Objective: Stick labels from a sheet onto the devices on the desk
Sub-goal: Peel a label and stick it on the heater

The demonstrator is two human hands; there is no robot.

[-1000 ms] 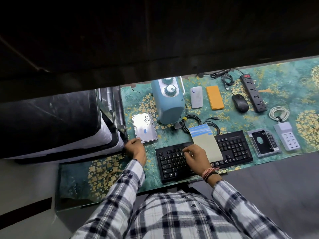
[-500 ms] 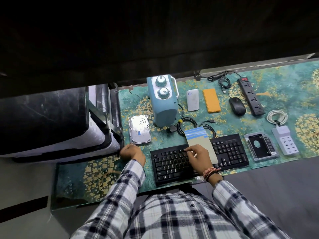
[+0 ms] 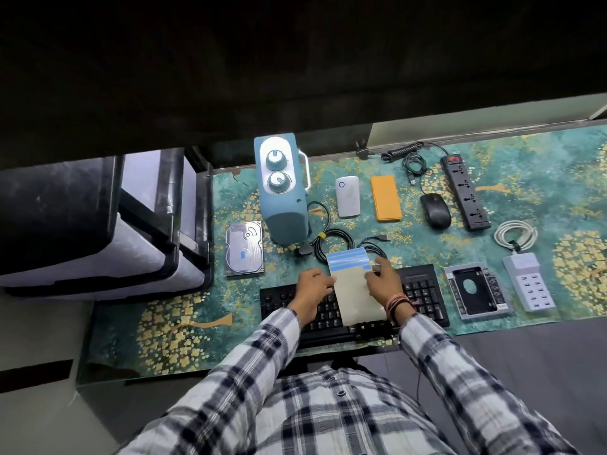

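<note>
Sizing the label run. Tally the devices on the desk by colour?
Black: 3, keyboard, mouse, power strip
Blue: 1, speaker
White: 2, power bank, USB hub
Orange: 1, power bank
Silver: 2, hard drive, drive caddy
Total: 9

Overall exposure is dim. The upper third is near-black, without detail. Light falls from above onto the desk, evenly, with soft short shadows. Wide-angle distortion bends the edges. Focus is slightly soft throughout.
</note>
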